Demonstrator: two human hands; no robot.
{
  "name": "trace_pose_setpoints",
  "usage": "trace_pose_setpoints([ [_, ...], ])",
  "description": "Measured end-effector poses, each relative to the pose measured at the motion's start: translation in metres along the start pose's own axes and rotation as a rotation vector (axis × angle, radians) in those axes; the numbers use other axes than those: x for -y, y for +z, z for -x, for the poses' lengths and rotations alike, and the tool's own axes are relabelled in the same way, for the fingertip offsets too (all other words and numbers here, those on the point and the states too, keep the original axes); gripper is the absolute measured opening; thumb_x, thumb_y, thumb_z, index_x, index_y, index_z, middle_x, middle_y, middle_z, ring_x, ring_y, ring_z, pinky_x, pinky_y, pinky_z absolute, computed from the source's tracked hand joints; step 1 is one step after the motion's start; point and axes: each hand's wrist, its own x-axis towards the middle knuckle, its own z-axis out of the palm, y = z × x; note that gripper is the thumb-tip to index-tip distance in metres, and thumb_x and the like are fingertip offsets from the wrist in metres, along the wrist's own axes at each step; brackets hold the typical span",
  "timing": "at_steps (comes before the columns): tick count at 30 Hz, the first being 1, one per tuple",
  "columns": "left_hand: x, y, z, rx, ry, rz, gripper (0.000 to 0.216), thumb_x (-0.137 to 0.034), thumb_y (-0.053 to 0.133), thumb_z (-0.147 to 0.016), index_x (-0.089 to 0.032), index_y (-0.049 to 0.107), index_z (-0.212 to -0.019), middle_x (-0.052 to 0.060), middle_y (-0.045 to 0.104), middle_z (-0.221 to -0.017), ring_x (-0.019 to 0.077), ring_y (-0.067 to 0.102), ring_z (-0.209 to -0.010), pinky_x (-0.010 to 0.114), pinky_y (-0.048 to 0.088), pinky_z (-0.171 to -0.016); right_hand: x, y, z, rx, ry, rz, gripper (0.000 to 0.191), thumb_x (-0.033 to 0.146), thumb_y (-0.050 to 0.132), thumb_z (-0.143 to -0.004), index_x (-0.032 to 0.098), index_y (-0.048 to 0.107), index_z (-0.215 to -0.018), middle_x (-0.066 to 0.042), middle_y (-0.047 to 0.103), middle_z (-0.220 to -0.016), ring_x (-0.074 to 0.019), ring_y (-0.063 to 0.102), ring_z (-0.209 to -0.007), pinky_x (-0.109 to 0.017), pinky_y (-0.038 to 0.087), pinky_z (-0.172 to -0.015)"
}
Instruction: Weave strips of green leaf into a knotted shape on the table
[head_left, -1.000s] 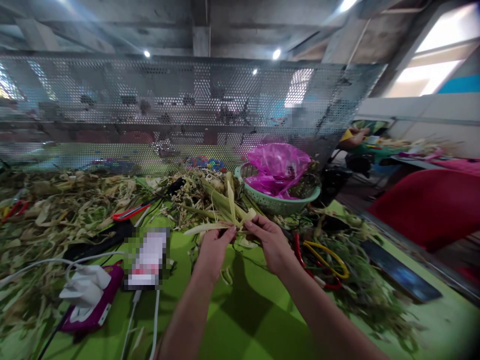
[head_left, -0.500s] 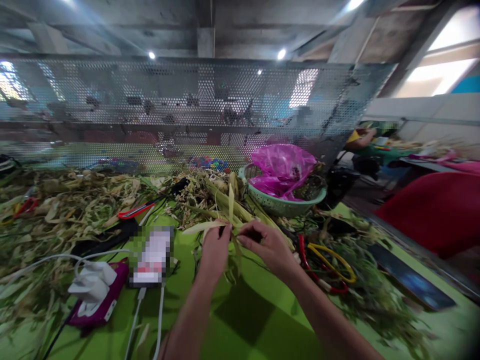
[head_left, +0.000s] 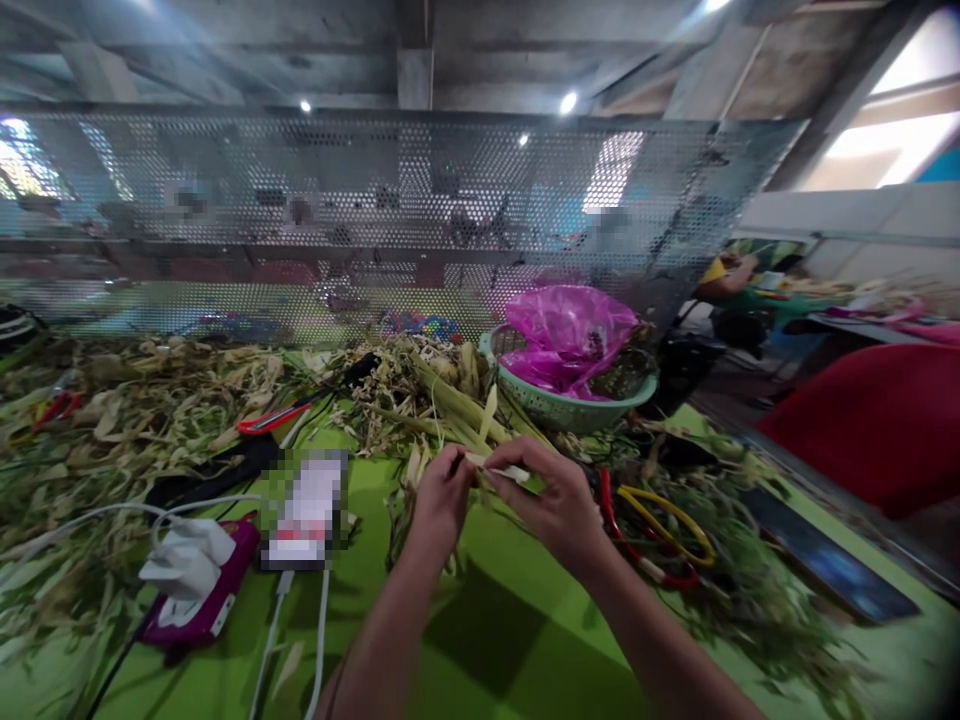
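My left hand [head_left: 441, 496] and my right hand [head_left: 553, 496] meet above the green table, fingertips close together. Between them is a pale dried husk strip [head_left: 477, 460], like corn husk. The fingers of my left hand are closed on one part of it. Thumb and forefinger of my right hand pinch it, and a pale end shows inside that hand. One narrow piece [head_left: 490, 408] sticks up just behind the fingers. Exactly how the strip is folded is hidden. Long green-yellow stalks or leaves [head_left: 457, 400] lie right behind my hands.
A green colander [head_left: 570, 410] holds a pink plastic bag [head_left: 566, 335]. Dried leaves [head_left: 165, 400] cover the left. Nearby are a red cutter [head_left: 274, 418], phone [head_left: 307, 510], purple power strip [head_left: 202, 600], red-and-yellow-handled tool [head_left: 667, 520] and dark phone-like slab [head_left: 832, 555]. Perforated metal screen [head_left: 360, 220] stands behind.
The strip's pale end that stuck out left of my left hand is gone from there; a pale end now shows inside my right hand. My left hand has turned slightly, and the upright piece sits lower.
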Motion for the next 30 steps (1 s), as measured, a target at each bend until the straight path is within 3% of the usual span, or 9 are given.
trace_pose_setpoints([
  [4, 0.001, 0.000, -0.002, 0.026, -0.145, 0.330, 0.023, -0.038, 0.065, -0.074, -0.016, 0.059, -0.076, -0.004, 0.049, -0.064, 0.0082, 0.042, -0.058, 0.021, 0.036, -0.059, -0.008, -0.001, -0.003, -0.045, 0.125, 0.022, 0.005, 0.026, 0.063, -0.083, 0.021, 0.064, -0.083, -0.004, 0.065, -0.082, -0.0188, 0.061, -0.077, -0.030, 0.049, -0.073],
  [7, 0.002, 0.002, -0.002, 0.036, -0.197, 0.435, 0.026, -0.039, 0.070, -0.071, -0.016, 0.062, -0.081, -0.003, 0.052, -0.068, 0.0077, 0.044, -0.060, 0.021, 0.037, -0.061, -0.010, -0.001, -0.005, -0.030, 0.114, 0.050, 0.006, 0.027, 0.063, -0.082, 0.021, 0.065, -0.082, -0.005, 0.065, -0.082, -0.0200, 0.061, -0.079, -0.032, 0.049, -0.075],
  [13, -0.007, 0.000, 0.003, 0.075, -0.207, 0.515, 0.019, -0.031, 0.068, -0.070, -0.016, 0.063, -0.081, 0.000, 0.059, -0.078, 0.0101, 0.050, -0.070, 0.023, 0.041, -0.067, -0.013, -0.001, -0.006, -0.007, 0.068, 0.055, 0.006, 0.022, 0.064, -0.081, 0.023, 0.070, -0.082, -0.005, 0.064, -0.085, -0.0204, 0.062, -0.083, -0.033, 0.049, -0.077],
  [21, -0.005, 0.000, 0.002, 0.011, -0.204, 0.357, 0.028, -0.040, 0.071, -0.070, -0.015, 0.063, -0.074, -0.001, 0.058, -0.073, 0.0101, 0.050, -0.069, 0.023, 0.040, -0.068, -0.017, 0.000, -0.005, 0.079, 0.025, 0.055, 0.008, 0.019, 0.065, -0.079, 0.023, 0.071, -0.082, -0.006, 0.063, -0.088, -0.0202, 0.062, -0.087, -0.034, 0.051, -0.079],
  [30, -0.007, -0.003, 0.001, -0.062, -0.238, 0.467, 0.025, -0.036, 0.075, -0.064, -0.016, 0.066, -0.075, 0.001, 0.060, -0.075, 0.0086, 0.050, -0.065, 0.021, 0.039, -0.062, -0.018, -0.003, -0.009, 0.168, -0.150, 0.337, 0.032, 0.006, 0.058, -0.075, 0.026, 0.069, -0.098, -0.007, 0.063, -0.104, -0.0230, 0.059, -0.102, -0.037, 0.047, -0.088],
])
